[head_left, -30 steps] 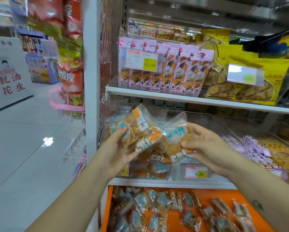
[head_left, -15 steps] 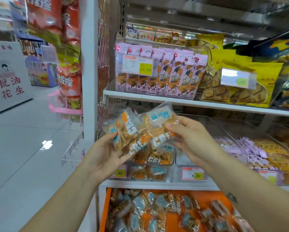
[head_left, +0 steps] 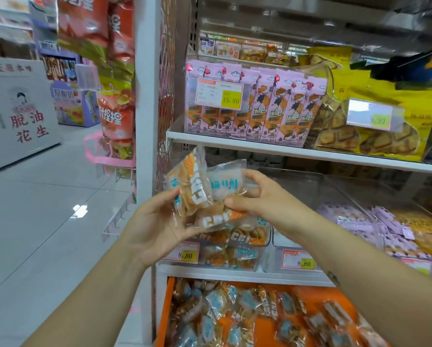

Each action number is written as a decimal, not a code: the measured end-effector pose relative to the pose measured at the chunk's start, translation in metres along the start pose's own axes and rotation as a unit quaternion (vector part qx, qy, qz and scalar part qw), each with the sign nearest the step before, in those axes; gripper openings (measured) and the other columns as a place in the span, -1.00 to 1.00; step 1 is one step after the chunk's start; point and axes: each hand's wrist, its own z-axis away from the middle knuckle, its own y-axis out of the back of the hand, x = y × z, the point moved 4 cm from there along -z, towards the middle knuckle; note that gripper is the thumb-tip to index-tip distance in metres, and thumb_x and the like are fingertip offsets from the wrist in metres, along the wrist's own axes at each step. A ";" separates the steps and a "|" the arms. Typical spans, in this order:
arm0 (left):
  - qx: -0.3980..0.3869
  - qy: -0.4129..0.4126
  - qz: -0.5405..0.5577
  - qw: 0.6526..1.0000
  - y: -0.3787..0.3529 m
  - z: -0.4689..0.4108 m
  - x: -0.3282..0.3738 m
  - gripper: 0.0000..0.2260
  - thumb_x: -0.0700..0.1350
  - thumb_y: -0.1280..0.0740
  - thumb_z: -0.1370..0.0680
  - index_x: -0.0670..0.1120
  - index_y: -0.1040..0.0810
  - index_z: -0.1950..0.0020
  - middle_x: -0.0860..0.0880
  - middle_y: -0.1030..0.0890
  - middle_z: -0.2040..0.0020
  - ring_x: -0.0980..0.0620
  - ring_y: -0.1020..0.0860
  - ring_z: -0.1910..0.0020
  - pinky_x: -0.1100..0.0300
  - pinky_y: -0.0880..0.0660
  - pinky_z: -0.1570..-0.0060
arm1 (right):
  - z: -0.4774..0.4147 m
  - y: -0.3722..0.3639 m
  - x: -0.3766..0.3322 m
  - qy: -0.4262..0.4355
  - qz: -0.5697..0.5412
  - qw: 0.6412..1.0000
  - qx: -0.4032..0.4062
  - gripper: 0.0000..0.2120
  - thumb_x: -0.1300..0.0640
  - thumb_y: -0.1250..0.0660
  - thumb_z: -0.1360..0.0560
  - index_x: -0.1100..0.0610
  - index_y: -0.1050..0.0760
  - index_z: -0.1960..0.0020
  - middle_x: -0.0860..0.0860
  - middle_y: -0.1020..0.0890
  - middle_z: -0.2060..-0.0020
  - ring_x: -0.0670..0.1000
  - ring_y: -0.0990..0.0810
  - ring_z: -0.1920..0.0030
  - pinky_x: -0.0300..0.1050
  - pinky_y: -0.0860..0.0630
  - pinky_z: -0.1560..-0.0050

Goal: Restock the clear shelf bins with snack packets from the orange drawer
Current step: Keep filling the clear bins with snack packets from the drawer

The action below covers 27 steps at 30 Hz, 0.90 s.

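Both hands hold a bunch of clear snack packets with white and orange print, in front of the middle shelf. My left hand grips the bunch from below and the left, thumb on the front packet. My right hand pinches the packets from the right. Just behind and below them stands the leftmost clear bin, partly filled with the same packets. The orange drawer is pulled out at the bottom, with several packets lying in it.
A second clear bin with an 8.80 tag stands to the right, then bins of purple packets. The shelf above carries pink boxes and yellow bags. A white upright post and hanging snack bags are at left; tiled aisle floor beyond.
Both hands have drawn closer together and gathered the packets into a tighter bunch. The bunch has shifted a little to the left and up in the view.
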 end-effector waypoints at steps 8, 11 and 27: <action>0.047 -0.087 -0.039 0.994 0.015 0.009 0.037 -0.52 -0.07 -0.44 -0.35 -0.16 -0.57 -0.25 -0.24 -0.53 -0.28 -0.24 -0.50 -0.28 -0.30 -0.37 -0.23 | -0.033 -0.032 -0.044 0.162 0.208 0.965 0.012 -0.35 0.05 -0.51 -0.33 -0.12 -0.27 -0.31 -0.03 -0.57 -0.05 -0.03 -0.60 0.14 0.10 -0.57 -0.03; 0.100 -0.138 -0.042 0.984 0.018 0.014 0.047 -0.59 -0.07 -0.49 -0.30 -0.12 -0.62 -0.12 -0.13 -0.65 -0.08 -0.11 -0.61 -0.08 -0.10 -0.53 -0.14 | -0.049 -0.041 -0.044 0.158 0.198 0.967 0.011 -0.51 0.07 -0.53 -0.33 -0.02 -0.37 -0.15 -0.07 -0.58 0.06 -0.05 -0.58 0.14 -0.02 -0.57 0.03; 0.259 0.051 -0.360 0.895 0.061 0.028 0.034 -0.86 -0.10 -0.21 -0.62 -0.11 -0.53 -0.07 -0.09 -0.67 0.01 -0.03 -0.61 0.01 0.04 -0.46 -0.05 | -0.065 -0.073 0.016 0.114 0.501 0.853 0.091 -0.50 -0.17 -0.33 -0.41 0.03 -0.33 -0.25 -0.07 -0.41 0.12 0.06 -0.29 -0.31 0.19 0.26 -0.48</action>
